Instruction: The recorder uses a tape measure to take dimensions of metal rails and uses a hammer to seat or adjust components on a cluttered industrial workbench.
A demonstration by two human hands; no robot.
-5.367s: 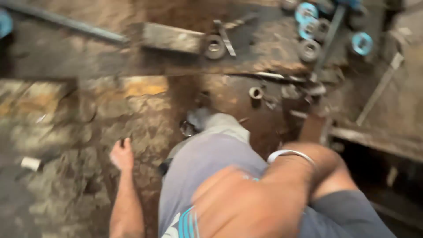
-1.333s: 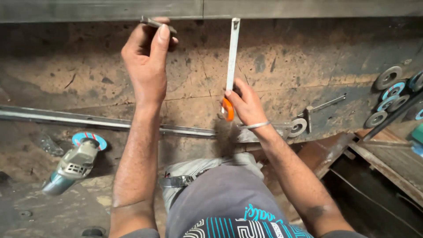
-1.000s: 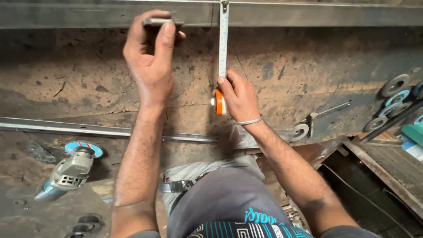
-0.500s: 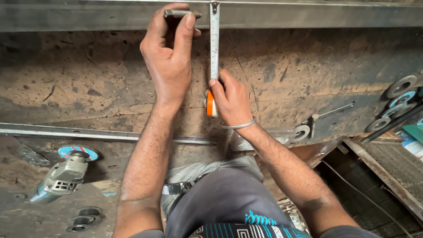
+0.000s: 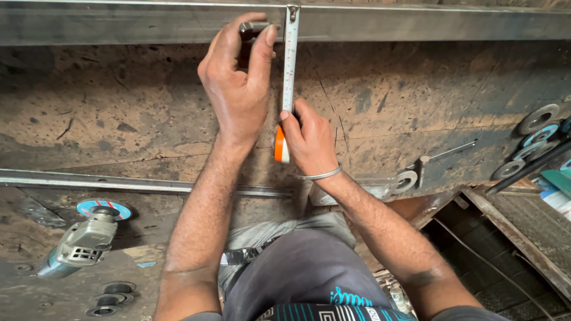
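The step in hand looks like measuring and marking: a tape measure [image 5: 282,144] is drawn out across the rusty work surface [image 5: 119,119], its blade [image 5: 290,59] running from near to far with the end hook caught on the far edge of a long steel bar [image 5: 416,24]. The right hand [image 5: 309,139] wraps around the orange-and-white case, thumb pressed on its top, holding the blade taut. The left hand [image 5: 238,89], just left of the blade, pinches a short dark marker [image 5: 254,27] (its exact kind is hard to tell) between thumb and forefinger, tip resting on the bar close beside the tape. The next move, I judge, calls for keeping the blade straight and tight while the marker meets the bar exactly at the wanted reading. An angle grinder [image 5: 83,241] lies at the near left, well apart, beside a thin steel rod [image 5: 119,183].
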